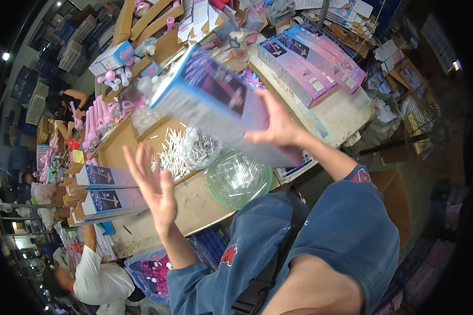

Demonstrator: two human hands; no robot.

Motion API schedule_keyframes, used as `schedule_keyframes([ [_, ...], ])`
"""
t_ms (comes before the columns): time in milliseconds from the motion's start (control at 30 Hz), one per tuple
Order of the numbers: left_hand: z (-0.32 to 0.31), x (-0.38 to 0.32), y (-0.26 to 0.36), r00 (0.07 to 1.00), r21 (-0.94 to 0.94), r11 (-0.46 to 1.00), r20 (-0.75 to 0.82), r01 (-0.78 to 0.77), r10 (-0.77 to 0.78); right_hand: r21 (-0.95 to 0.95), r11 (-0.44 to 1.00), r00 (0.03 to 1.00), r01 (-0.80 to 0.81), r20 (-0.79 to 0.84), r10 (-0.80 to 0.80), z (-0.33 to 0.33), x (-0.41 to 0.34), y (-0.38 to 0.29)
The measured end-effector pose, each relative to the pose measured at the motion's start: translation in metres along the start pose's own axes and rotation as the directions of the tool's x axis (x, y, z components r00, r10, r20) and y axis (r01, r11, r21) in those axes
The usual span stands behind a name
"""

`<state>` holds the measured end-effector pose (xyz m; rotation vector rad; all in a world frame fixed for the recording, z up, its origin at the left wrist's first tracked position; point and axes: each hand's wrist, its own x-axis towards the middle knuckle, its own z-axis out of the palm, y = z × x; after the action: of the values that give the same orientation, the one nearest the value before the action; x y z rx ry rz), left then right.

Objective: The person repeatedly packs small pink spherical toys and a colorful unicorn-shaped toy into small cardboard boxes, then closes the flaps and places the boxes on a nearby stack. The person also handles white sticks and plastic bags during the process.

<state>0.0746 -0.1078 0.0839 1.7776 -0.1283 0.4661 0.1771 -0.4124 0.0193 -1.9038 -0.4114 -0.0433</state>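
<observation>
My right hand [274,122] grips a long blue, purple and pink printed cardboard box [224,102], which is tilted and blurred over the table. My left hand [153,185] is raised with its fingers apart and holds nothing. Beside it, at the left, lie two similar boxes [108,199] with flaps open at their far ends. Under the held box are a cardboard tray with small white sticks [169,151], a clear bag of dark coiled parts [200,147] and a green basin [216,193] full of clear plastic pieces.
More printed boxes [295,71] lie at the table's right side. A clear bottle [238,45] stands at the back. Pink wand-like toys [96,118] are grouped at the left. Two people [102,277] [69,106] work along the left side. A blue crate [132,262] of pink parts is below the table edge.
</observation>
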Motion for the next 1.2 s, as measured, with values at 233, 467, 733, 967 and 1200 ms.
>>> schedule_keyframes([
  [233, 0.01, -0.09, -0.068, 0.843, 0.0, 0.843, 0.006, 0.538, -0.538, -0.147, 0.976, 0.88, -0.161, -0.469, 0.075, -0.047, -0.004, 0.1],
  [467, 0.01, -0.141, -0.086, 0.821, 0.213, 0.802, -0.005, 0.558, -0.57, 0.181, 0.983, 0.792, -0.006, -0.599, 0.115, -0.023, -0.081, 0.125],
  [733, -0.003, -0.136, -0.096, 0.869, 0.417, 0.789, -0.002, 0.451, -0.495, 0.112, 0.974, 0.827, -0.195, -0.515, 0.225, -0.024, -0.139, 0.118],
  [967, -0.035, -0.125, -0.087, 0.89, 0.544, 0.753, 0.024, 0.37, -0.455, -0.056, 0.974, 0.907, -0.218, -0.379, 0.181, -0.025, -0.158, 0.123],
  [1200, -0.161, -0.075, -0.075, 0.997, 0.916, 0.394, -0.075, 0.074, -0.012, -0.058, 0.984, 0.928, -0.168, -0.347, 0.138, -0.015, -0.155, 0.115],
])
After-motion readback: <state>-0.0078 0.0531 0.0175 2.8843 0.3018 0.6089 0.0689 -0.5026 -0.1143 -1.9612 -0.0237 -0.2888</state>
